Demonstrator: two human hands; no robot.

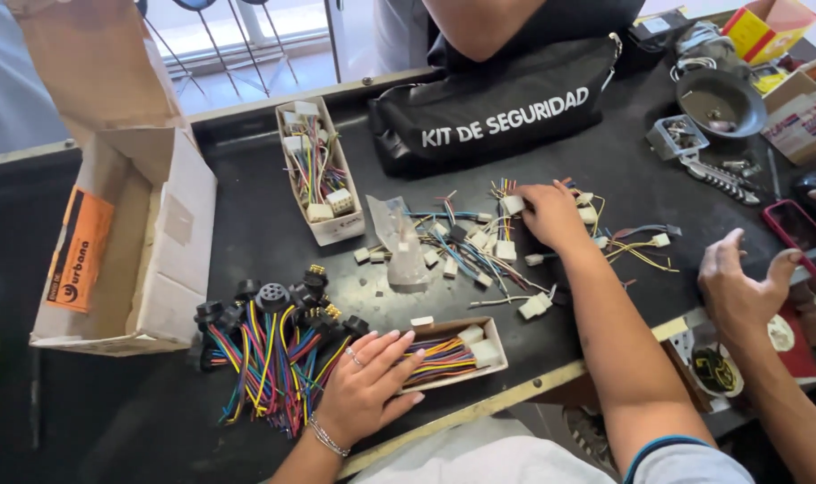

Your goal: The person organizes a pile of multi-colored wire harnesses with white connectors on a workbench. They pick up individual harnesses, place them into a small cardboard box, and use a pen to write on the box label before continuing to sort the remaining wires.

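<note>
Loose pile of wired white connectors (pixel 479 246) lies mid-bench, on the dark bench (pixel 246 233) top, wires in blue, yellow, red and black fanning outward. Right hand (pixel 549 215) rests palm down on the pile's far right side, fingers (pixel 524 193) spread flat and touching the connectors, gripping nothing that can be seen. Left hand (pixel 367 385) lies at the near edge, palm down, fingers (pixel 399 345) extended and open, tips resting on the rim of a small shallow cardboard tray (pixel 479 358) that holds more coloured wires and white plugs; a ring and a bracelet show on this hand. Just left of that hand, touching it, a bundle of black round connectors (pixel 269 345) with multicoloured wire tails. A crumpled clear plastic bag (pixel 399 237) sits at the pile's left edge. Beyond it, a narrow upright cardboard box (pixel 323 175) filled with more wired plugs. Far left, a larger open cardboard carton (pixel 125 242) with an orange label, lying on its side. At the bench's far edge, a black zip pouch (pixel 497 112) with white lettering, a person's arm above it. Far right, another person's hand (pixel 739 287), fingers loosely curled, near a red-cased phone (pixel 798 229); a dark round bowl (pixel 721 100) and metal hardware lie behind.
</note>
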